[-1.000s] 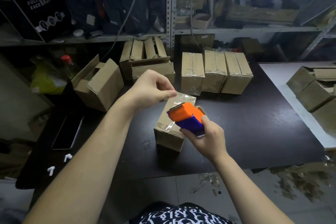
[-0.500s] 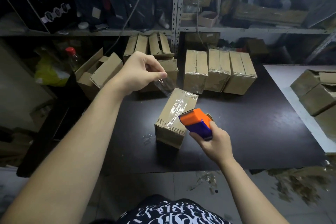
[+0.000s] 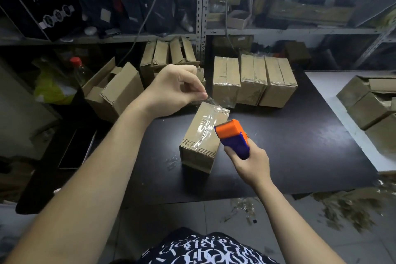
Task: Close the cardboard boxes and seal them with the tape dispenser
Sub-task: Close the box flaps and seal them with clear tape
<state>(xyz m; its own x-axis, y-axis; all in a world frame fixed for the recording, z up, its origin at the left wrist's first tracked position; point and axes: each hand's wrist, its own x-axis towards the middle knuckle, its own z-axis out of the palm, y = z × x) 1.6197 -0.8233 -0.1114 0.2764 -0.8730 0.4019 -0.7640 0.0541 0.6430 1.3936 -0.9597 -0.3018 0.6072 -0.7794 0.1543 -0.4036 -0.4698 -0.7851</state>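
A closed cardboard box (image 3: 199, 146) stands in the middle of the black table (image 3: 300, 146), with clear tape lying along its top. My right hand (image 3: 249, 162) grips the orange and blue tape dispenser (image 3: 232, 137) at the box's right edge. My left hand (image 3: 173, 90) hovers above the box's far end and pinches the free end of the clear tape strip (image 3: 214, 103), which stretches from there toward the dispenser.
Three taped boxes (image 3: 254, 80) stand in a row at the back of the table. Open boxes (image 3: 113, 90) lie at the back left, and more cartons (image 3: 372, 109) on the white surface at right. A phone (image 3: 76, 149) lies at left. Shelves rise behind.
My left hand has drawn the tape end away from the dispenser toward the box's far end. My right hand has stayed beside the box with the dispenser.
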